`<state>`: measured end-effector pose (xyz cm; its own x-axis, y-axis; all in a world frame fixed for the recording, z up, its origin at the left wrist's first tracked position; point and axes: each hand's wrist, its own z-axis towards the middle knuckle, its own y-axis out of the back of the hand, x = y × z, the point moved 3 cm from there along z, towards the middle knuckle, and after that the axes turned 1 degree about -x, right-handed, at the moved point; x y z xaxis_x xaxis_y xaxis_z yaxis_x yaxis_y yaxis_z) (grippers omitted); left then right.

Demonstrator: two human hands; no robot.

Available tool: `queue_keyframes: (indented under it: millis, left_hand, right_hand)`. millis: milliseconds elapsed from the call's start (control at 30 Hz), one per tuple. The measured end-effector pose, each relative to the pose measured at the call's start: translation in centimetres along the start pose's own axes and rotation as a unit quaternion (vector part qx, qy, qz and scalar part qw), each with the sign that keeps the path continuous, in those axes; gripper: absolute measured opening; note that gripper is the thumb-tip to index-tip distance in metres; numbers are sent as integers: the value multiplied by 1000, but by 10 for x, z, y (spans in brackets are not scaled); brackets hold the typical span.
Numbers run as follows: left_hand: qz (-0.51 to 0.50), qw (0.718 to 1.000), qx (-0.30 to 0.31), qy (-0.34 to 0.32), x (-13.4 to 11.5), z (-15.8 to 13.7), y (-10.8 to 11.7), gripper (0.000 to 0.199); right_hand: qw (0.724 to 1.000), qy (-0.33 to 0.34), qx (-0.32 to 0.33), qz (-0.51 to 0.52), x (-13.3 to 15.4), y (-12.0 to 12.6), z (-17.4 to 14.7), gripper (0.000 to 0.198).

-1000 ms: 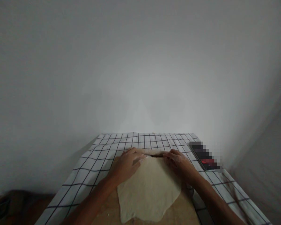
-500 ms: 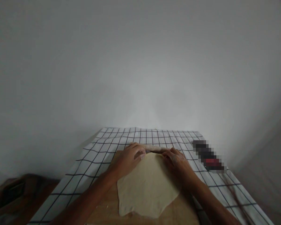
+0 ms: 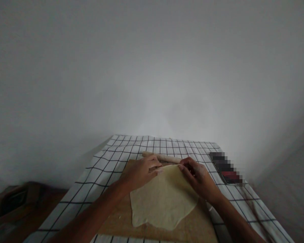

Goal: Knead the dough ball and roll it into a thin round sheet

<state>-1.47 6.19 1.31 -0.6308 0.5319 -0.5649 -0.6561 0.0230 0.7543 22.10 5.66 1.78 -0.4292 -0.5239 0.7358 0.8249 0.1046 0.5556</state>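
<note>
A thin pale sheet of dough (image 3: 164,199) with an uneven edge lies on a wooden board (image 3: 121,219). My left hand (image 3: 144,170) is at the sheet's far left edge, its thumb and fingers closed on the dough. At the far right edge, my right hand (image 3: 196,175) pinches the dough between thumb and fingers, and that edge looks slightly raised. Just beyond both hands a floury rolling pin (image 3: 167,158) lies crosswise near the board's far edge, partly hidden by the fingers.
A white cloth with black grid lines (image 3: 78,192) covers the table. On the right lies a dark flat object (image 3: 224,168), blurred out by pixels, with a cord-like strip (image 3: 254,211) nearby. A brown box (image 3: 20,200) stands low at the left. A pale wall rises behind.
My hands have come off the rolling pin, which now shows more fully beyond them. The right hand has turned and now grips the dough's far edge. The view has shifted slightly.
</note>
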Motion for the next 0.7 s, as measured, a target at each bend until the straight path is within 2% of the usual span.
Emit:
queue_keyframes:
  millis: [100, 200, 267, 400, 500, 567, 633, 700]
  left_hand:
    - [-27, 1000, -6, -10, -4, -2, 3, 26]
    - [-71, 997, 3, 19, -4, -3, 2, 37]
    - [-99, 995, -4, 28, -5, -3, 1, 34]
    - [-149, 987, -42, 36, -9, -3, 3, 26]
    - [-173, 982, -54, 52, -13, -4, 4, 23]
    - [-191, 977, -64, 73, -13, -5, 6, 21]
    - [-212, 970, -76, 95, -14, -6, 8, 21]
    - [-231, 963, -87, 108, -16, -7, 12, 20]
  right_hand:
    - [999, -11, 23, 33, -2, 1, -2, 26]
    - [993, -27, 102, 46, -9, -1, -4, 32]
    - [989, -23, 145, 32, -12, -2, -4, 29]
    - [984, 42, 169, -25, -8, 0, -3, 27]
    - [976, 91, 199, -11, 1, 1, -5, 35]
    - [972, 105, 211, -10, 5, 1, -7, 31]
    - [973, 78, 217, -5, 5, 0, -9, 21]
    - [974, 16, 224, 30, 2, -2, -11, 20]
